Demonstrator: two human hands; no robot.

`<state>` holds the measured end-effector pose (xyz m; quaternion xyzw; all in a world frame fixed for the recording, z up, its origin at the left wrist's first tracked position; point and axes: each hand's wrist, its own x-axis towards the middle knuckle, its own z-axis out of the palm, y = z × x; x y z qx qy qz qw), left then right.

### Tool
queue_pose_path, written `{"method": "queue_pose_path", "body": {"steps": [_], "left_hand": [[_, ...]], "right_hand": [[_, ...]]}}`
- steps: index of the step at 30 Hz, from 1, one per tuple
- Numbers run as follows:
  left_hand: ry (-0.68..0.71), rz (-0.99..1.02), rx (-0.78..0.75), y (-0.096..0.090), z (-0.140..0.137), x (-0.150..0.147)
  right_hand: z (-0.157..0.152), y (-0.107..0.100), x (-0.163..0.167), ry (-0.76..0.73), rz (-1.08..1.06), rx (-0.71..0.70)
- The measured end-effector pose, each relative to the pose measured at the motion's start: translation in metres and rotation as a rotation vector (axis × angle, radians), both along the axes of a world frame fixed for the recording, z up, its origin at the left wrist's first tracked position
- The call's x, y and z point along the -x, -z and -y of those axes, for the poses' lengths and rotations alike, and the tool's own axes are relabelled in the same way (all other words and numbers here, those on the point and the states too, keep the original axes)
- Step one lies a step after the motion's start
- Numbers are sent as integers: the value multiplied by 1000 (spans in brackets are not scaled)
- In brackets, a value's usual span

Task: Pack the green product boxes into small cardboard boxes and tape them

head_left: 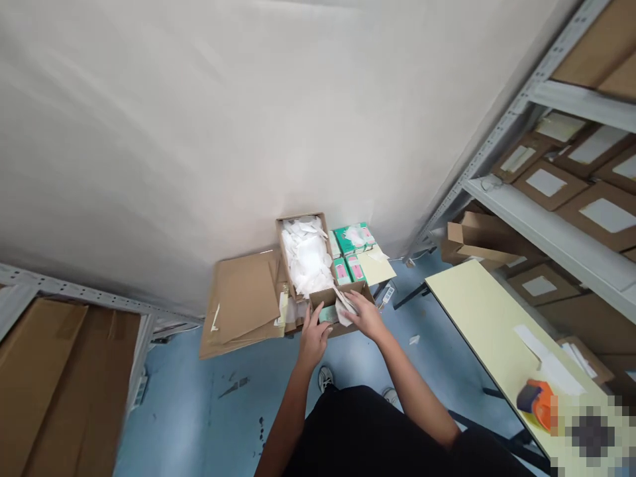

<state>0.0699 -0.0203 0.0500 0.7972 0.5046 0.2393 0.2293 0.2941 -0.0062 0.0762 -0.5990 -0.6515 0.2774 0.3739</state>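
A small open cardboard box (366,291) sits in front of me at the near edge of the table, with a pale green item (328,314) inside it. My left hand (313,339) grips the box at its left near corner, fingers and thumb bent around the edge. White, soft-looking packets (344,311) are pinched in my right hand (366,318) over the right part of the box. Just behind stands a larger cardboard box (279,242), filled with many similar white packets (308,255).
Green-and-pink boxes (354,240) stand to the right of the larger box. Flattened cardboard (246,298) lies at left. A pale yellow table (477,305) holds an orange tape dispenser (544,405). Shelving (556,218) with cartons lines the right; a wall (223,132) rises behind.
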Motion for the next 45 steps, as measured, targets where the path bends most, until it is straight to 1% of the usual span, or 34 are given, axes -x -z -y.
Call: {"method": "queue_pose_path", "body": {"steps": [2, 3, 7, 10, 12, 16, 19, 22, 25, 28, 30, 34, 38, 40, 42, 43, 45], "left_hand": [[47, -16, -9, -5, 4, -28], [69, -26, -15, -7, 6, -43], [160, -35, -49, -9, 14, -107], [260, -8, -78, -9, 20, -164], [332, 5, -102, -9, 25, -205], [501, -1, -135, -10, 36, -289], [642, 3, -126, -11, 41, -348], [767, 30, -87, -9, 43, -399], [893, 58, -31, -4, 40, -444], [996, 60, 12, 7, 31, -482], [1060, 53, 41, 18, 21, -507], [1202, 85, 90, 49, -4, -559], [1297, 81, 131, 82, -33, -614], [1323, 33, 165, 94, -48, -638], [1332, 31, 186, 102, -61, -655], [1319, 43, 194, 104, -67, -662], [1244, 52, 217, 108, -75, -669]], "right_hand": [[20, 1, -27, 32, 4, 28], [30, -1, -44, 62, 1, 18], [69, -18, -122, 202, 35, -76], [102, -29, -183, 319, 96, -107], [127, -31, -220, 400, 127, -107], [177, -24, -287, 570, 165, -100], [212, -15, -329, 715, 172, -94], [242, -6, -362, 848, 168, -90], [261, 4, -385, 953, 167, -81], [268, 16, -400, 1036, 159, -55], [267, 23, -408, 1091, 148, -23], [257, 28, -421, 1207, 119, 30], [239, 28, -432, 1264, 119, 56], [228, 31, -435, 1299, 116, 98], [218, 38, -436, 1330, 101, 147], [214, 44, -436, 1342, 92, 168], [208, 57, -437, 1379, 74, 196]]}}
